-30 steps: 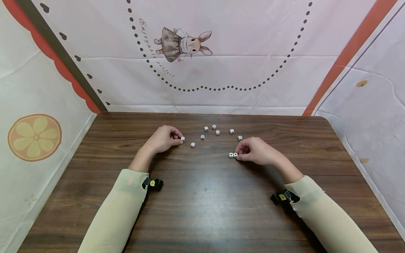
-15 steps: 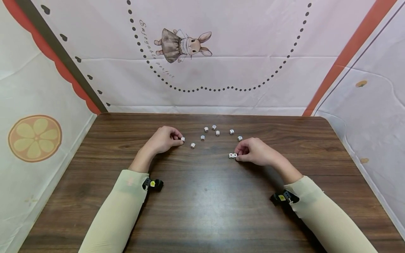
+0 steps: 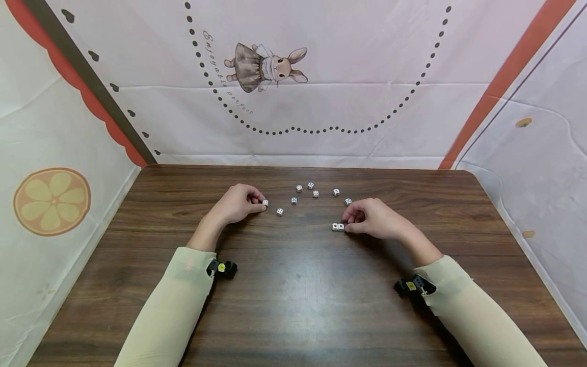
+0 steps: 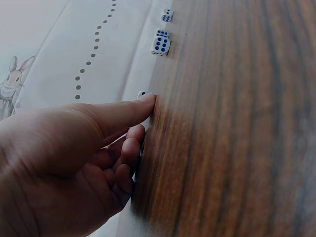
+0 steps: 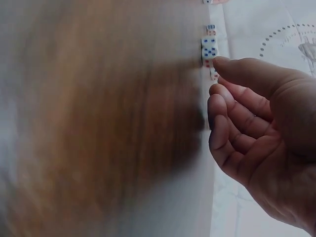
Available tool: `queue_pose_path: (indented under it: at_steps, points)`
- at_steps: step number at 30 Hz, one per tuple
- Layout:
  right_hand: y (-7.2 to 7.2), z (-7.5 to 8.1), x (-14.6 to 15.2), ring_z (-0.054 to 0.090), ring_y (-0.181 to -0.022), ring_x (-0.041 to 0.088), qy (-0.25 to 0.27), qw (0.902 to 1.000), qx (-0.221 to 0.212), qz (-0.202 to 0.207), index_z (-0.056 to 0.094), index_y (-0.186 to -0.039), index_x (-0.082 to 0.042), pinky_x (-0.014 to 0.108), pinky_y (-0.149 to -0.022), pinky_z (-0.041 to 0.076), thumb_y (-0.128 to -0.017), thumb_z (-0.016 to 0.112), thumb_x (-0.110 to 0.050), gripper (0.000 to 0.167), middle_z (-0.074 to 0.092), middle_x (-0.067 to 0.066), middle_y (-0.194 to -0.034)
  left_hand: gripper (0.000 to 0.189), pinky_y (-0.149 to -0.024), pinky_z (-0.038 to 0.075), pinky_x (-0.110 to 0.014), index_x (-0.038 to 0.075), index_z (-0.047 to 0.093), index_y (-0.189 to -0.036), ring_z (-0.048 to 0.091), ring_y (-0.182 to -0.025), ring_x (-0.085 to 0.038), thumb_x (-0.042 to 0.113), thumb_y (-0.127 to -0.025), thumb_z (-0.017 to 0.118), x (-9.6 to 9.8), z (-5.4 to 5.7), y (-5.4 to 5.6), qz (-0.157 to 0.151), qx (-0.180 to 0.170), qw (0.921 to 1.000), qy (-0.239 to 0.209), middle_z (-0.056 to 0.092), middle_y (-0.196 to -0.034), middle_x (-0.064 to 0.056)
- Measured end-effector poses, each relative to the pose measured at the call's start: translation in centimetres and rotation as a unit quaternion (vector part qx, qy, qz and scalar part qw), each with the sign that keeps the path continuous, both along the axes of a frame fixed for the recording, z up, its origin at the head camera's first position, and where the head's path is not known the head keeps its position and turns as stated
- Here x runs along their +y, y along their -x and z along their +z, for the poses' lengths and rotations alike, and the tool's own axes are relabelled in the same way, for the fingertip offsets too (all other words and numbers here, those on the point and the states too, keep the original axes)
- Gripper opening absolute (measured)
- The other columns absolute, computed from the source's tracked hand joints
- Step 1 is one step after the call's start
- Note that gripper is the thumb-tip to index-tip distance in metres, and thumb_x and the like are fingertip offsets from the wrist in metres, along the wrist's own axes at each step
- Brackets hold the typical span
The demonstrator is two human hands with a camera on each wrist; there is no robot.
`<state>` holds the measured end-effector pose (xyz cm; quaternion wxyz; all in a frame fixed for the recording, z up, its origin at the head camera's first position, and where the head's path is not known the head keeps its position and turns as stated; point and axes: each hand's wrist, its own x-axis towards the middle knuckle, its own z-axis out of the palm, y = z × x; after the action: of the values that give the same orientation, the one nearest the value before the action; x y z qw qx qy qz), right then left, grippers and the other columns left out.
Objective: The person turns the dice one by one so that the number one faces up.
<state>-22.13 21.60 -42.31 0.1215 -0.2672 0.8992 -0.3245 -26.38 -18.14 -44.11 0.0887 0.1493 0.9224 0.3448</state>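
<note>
In the head view, my left hand (image 3: 239, 203) pinches a white die (image 3: 265, 203) between thumb and fingers at the table's left. The left wrist view shows only a corner of this die (image 4: 142, 94) behind the thumb. My right hand (image 3: 373, 219) is just right of two white dice (image 3: 338, 227) that stand side by side, each with a red pip on top. Its thumb tip is close beside the nearer die, and its fingers are loosely bent with a gap to the thumb. In the right wrist view, dice (image 5: 210, 48) show beyond the thumb tip.
Several loose white dice lie on the brown wooden table (image 3: 293, 306) between and beyond the hands: one die (image 3: 280, 212) near the left hand, another die (image 3: 348, 202) behind the right fingers. A printed cloth (image 3: 357, 61) hangs behind the table.
My right fingertips have drawn slightly right, off the right-hand die of the pair. The two dice, a hair apart at first, now touch. My left hand has kept still on its die.
</note>
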Motion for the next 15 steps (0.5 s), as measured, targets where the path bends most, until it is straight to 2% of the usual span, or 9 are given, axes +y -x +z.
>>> queue_pose_path:
  at_steps: [9, 15]
  points:
    - [1.1, 0.4, 1.5, 0.066, -0.084, 0.016, -0.003, 0.9989, 0.018, -0.043, 0.077, -0.105, -0.009, 0.031, -0.074, 0.053, -0.091, 0.085, -0.012, 0.016, 0.071, -0.003, -0.089, 0.010, -0.075, 0.047, -0.036, 0.011, 0.078, -0.099, 0.059, -0.080, -0.019, 0.019, -0.096, 0.082, 0.1, 0.1, -0.1, 0.000, 0.002, 1.0000, -0.001, 0.068, -0.087, -0.002]
    - [2.1, 0.0, 1.8, 0.066, -0.084, 0.017, -0.004, 0.9967, 0.036, -0.072, 0.076, -0.104, -0.007, 0.032, -0.074, 0.052, -0.090, 0.085, -0.011, 0.017, 0.072, -0.001, -0.089, 0.010, -0.074, 0.047, -0.037, 0.010, 0.078, -0.099, 0.059, -0.080, -0.020, 0.018, -0.096, 0.082, 0.1, 0.1, -0.2, 0.001, 0.000, 1.0000, -0.003, 0.068, -0.087, -0.003]
